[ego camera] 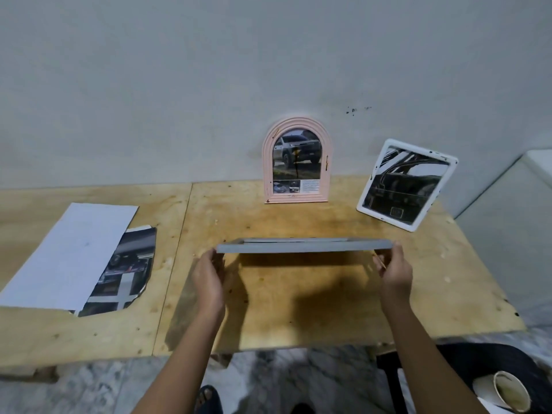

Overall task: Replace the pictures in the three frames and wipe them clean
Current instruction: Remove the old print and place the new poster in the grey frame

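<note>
Grey frame in hand, two frames standing behind

The person holds the grey frame [304, 245] level and edge-on just above the plywood table [298, 318], the left hand [209, 274] gripping its left end and the right hand [395, 271] its right. The pink arched frame [296, 162] and the white frame [406, 184] stand at the back holding car pictures; whether these are the new ones cannot be told. A cut print [125, 270] lies at the left under a white sheet [68, 255], so swapping likely remains, and no wiping cloth shows.
</note>
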The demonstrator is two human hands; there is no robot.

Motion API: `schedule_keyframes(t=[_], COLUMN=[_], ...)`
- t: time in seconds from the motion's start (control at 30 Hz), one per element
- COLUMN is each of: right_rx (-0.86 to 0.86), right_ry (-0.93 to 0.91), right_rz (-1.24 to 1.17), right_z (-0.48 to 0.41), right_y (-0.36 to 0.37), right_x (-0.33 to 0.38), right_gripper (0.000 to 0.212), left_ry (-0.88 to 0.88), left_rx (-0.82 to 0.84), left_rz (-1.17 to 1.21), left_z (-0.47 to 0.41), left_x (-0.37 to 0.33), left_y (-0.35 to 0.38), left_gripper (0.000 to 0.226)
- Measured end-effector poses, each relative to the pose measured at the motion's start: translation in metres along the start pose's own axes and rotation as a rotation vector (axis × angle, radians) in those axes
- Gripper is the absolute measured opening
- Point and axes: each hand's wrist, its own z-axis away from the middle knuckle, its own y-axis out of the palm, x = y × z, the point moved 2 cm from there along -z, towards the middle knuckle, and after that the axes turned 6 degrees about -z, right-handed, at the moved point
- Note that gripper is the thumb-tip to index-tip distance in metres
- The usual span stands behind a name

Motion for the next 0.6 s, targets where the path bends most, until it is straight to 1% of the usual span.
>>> schedule_keyframes(t=[0.03,0.1,0.17,0.23,0.27,0.37,0.53,0.6], right_rx=[0.002,0.039,0.083,0.099,0.098,0.093,0.114,0.109], right_ry=[0.011,0.006,-0.021,-0.07,-0.078,-0.064,-0.053,-0.059], right_rz=[0.03,0.12,0.271,0.475,0.528,0.595,0.723,0.762], right_z=[0.0,0.0,0.0,-0.002,-0.004,-0.006,-0.009,-0.01], right_y=[-0.01,-0.026,-0.037,-0.047,-0.052,-0.062,-0.06,-0.06], right_x=[-0.006,-0.016,-0.027,-0.039,-0.046,-0.061,-0.077,-0.082], right_gripper=[0.039,0.037,0.034,0.032,0.031,0.031,0.039,0.042], left_ry=[0.011,0.05,0.072,0.033,0.001,-0.04,0.008,0.033], left_rx=[0.021,0.045,0.064,0.072,0.069,0.072,0.087,0.13], left_rz=[-0.025,-0.1,-0.174,-0.224,-0.237,-0.278,-0.415,-0.492], left_z=[0.003,0.009,0.01,0.006,0.004,0.003,-0.002,-0.003], left_x=[0.007,0.021,0.038,0.06,0.07,0.085,0.089,0.091], left_y=[-0.005,-0.013,-0.021,-0.027,-0.03,-0.03,-0.025,-0.024], left_gripper=[0.031,0.029,0.026,0.024,0.022,0.024,0.033,0.035])
